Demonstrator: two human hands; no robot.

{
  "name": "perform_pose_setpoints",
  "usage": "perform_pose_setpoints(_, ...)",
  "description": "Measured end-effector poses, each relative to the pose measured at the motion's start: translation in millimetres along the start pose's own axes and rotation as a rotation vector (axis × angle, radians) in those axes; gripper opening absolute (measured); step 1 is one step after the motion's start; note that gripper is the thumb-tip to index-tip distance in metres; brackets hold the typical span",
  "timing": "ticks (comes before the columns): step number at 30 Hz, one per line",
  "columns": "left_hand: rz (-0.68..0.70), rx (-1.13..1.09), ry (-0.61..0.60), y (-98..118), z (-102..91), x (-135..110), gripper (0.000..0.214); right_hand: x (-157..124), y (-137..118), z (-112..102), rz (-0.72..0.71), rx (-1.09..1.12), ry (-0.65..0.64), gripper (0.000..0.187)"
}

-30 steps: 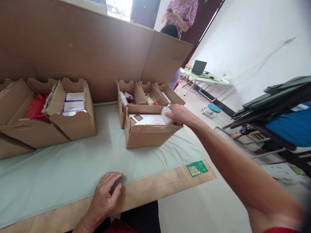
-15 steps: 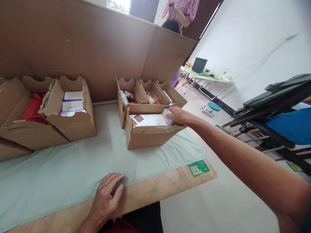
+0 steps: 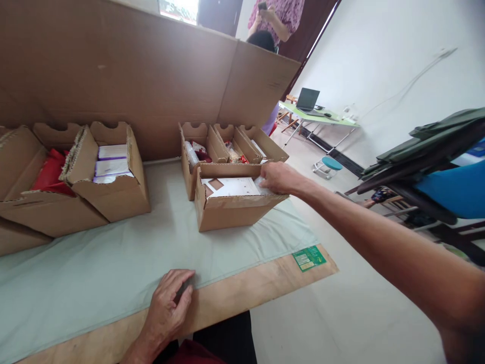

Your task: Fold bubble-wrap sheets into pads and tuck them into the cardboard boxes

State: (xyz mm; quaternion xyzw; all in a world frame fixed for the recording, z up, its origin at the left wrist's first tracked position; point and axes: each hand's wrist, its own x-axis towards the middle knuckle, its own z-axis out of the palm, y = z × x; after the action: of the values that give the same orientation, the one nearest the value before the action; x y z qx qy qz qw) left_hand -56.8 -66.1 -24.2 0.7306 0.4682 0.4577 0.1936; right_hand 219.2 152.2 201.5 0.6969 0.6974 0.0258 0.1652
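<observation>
At the right end of the small front cardboard box [image 3: 235, 215], my right hand [image 3: 278, 177] has its fingers bent round a crumpled clear plastic item [image 3: 262, 185]; the hand partly hides it. White flat pieces [image 3: 237, 187] with square brown cut-outs lie in the same box. My left hand [image 3: 170, 298] rests on the front edge of the table, on the pale green cloth [image 3: 166, 237]. Its fingers are curved, the thumb stands apart from them, and I see nothing held.
Behind the front box stand several cardboard boxes [image 3: 187, 174] with packaged goods. At left, boxes hold a red packet [image 3: 53, 174] and white-and-purple packs [image 3: 112, 166]. A tall cardboard panel [image 3: 151, 76] rises behind. A green card [image 3: 309, 258] lies at the table's right corner. Beyond, a person [image 3: 276, 20] holds a phone.
My right hand has moved slightly down and inward over the clear plastic item, covering more of it. The left hand stays where it was. The whole view has shifted a little.
</observation>
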Motion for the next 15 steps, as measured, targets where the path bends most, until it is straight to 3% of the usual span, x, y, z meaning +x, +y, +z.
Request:
perform_pose_setpoints(6, -0.013, -0.015, -0.009, -3, 0.7, -2, 0.021, 7, -5, 15, -0.04, 0.033, -0.03, 0.032)
perform_pose_setpoints(11, -0.011, -0.021, -0.001, -4, 1.8, -3, 0.021, 2, -1, 4, -0.034, 0.027, -0.031, 0.027)
perform_pose_setpoints(13, -0.019, -0.024, -0.005, -4, 2.1, -4, 0.02, -11, 6, -8, -0.002, 0.038, 0.033, 0.027)
perform_pose_setpoints(15, -0.041, -0.032, -0.008, -1, 1.2, -7, 0.02, -33, 22, -18, 0.043, 0.1, 0.181, 0.027)
